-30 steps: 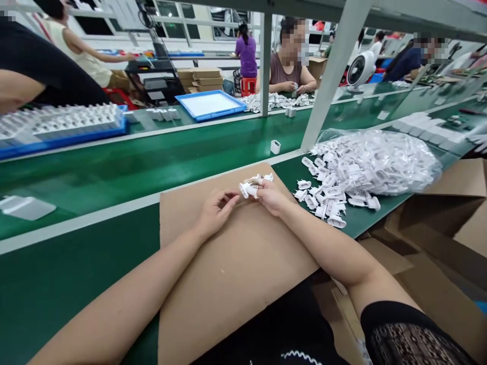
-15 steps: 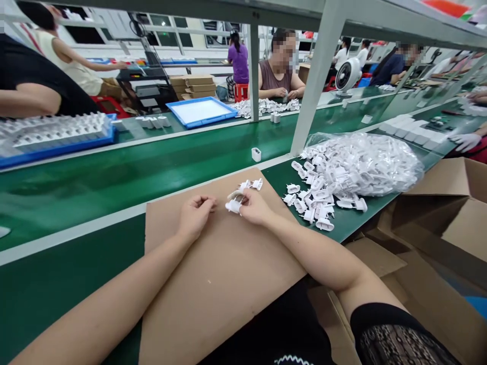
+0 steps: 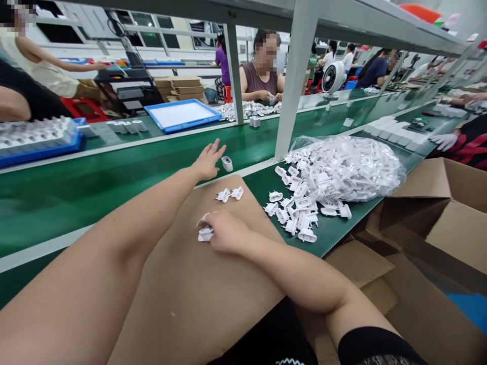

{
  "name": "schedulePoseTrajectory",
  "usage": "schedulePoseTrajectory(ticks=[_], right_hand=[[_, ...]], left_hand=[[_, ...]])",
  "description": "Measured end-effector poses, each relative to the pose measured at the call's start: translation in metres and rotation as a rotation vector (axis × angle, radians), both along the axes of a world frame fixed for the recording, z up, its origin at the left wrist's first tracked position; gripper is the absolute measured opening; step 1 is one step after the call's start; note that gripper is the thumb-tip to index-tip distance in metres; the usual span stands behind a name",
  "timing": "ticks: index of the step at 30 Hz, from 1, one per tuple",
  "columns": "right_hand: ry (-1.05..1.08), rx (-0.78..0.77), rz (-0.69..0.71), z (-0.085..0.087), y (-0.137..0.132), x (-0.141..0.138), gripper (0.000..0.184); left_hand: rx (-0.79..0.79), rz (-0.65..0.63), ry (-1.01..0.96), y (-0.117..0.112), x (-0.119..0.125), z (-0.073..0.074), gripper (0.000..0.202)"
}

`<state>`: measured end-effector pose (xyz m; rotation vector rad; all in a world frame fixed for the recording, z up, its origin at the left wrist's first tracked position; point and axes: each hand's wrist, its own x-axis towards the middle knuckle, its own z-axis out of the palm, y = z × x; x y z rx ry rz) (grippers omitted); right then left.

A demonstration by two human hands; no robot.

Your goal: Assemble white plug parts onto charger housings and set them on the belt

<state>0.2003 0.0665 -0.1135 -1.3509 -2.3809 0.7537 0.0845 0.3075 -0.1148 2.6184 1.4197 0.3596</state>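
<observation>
White plastic plug pieces [image 3: 205, 234]: small cluster under the right hand [image 3: 226, 232] on a cardboard sheet [image 3: 182, 299]; two more lie just beyond.
Right fingers: curled down, gripping the cluster.
Left hand [image 3: 208, 161]: released, fingers spread, empty, just beside a white cube-shaped part [image 3: 227, 163] on the green conveyor belt [image 3: 114, 177].
Handling: curled fingertips keep small pieces from skidding on cardboard.
Nearby: loose pieces [image 3: 297, 213] beside a clear plastic bag [image 3: 350, 167].

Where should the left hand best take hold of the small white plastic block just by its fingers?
Pinch the small white plastic block across two opposite flat sides, coming from above on the side of the left hand. Its boxy shape gives parallel faces, and this grip likely leaves the dark opening facing up clear.
</observation>
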Motion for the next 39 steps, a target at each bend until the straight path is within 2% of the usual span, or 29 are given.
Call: schedulePoseTrajectory(ticks=[2, 4, 6, 8, 11, 15, 18, 20, 24, 27, 32, 39], right_hand=[[-0.028, 0.007, 0.019, -0.001, 0.001, 0.0, 0.034], [-0.035, 0.021, 0.033, -0.003, 0.001, 0.0, 0.032], [0.005, 0.029, 0.038, -0.004, 0.002, 0.001, 0.033], [0.087, 0.044, 0.011, -0.003, 0.004, 0.005, 0.033], [0.262, 0.092, -0.136, 0.002, 0.009, 0.013, 0.035], [0.552, 0.117, -0.31, 0.01, 0.014, 0.019, 0.037], [0.653, 0.071, -0.265, 0.009, 0.01, 0.013, 0.034], [0.608, 0.076, -0.177, 0.007, 0.005, 0.006, 0.032], [0.407, 0.204, -0.005, 0.005, -0.004, -0.004, 0.035], [0.241, 0.259, 0.047, 0.006, -0.005, -0.008, 0.044], [0.098, 0.285, 0.086, 0.014, -0.008, -0.012, 0.051], [-0.042, 0.328, 0.106, 0.02, -0.008, -0.019, 0.046]], left_hand=[[-0.064, -0.036, 0.075, 0.009, 0.006, -0.002, 0.078], [-0.096, -0.017, 0.107, 0.008, 0.005, -0.002, 0.06], [-0.075, 0.041, 0.089, -0.003, -0.006, 0.0, 0.048], [-0.03, 0.083, 0.026, -0.024, -0.023, 0.005, 0.045], [-0.03, 0.11, -0.111, -0.077, -0.058, 0.014, 0.045], [-0.166, 0.152, -0.234, -0.176, -0.094, 0.018, 0.043], [-0.27, 0.15, -0.328, -0.236, -0.1, 0.009, 0.041], [-0.271, 0.166, -0.406, -0.256, -0.099, -0.003, 0.042], [-0.181, 0.099, -0.552, -0.258, -0.1, -0.032, 0.039], [-0.147, 0.05, -0.629, -0.25, -0.102, -0.044, 0.036], [-0.167, 0.054, -0.664, -0.248, -0.102, -0.045, 0.036], [-0.192, 0.068, -0.688, -0.249, -0.104, -0.046, 0.037]])
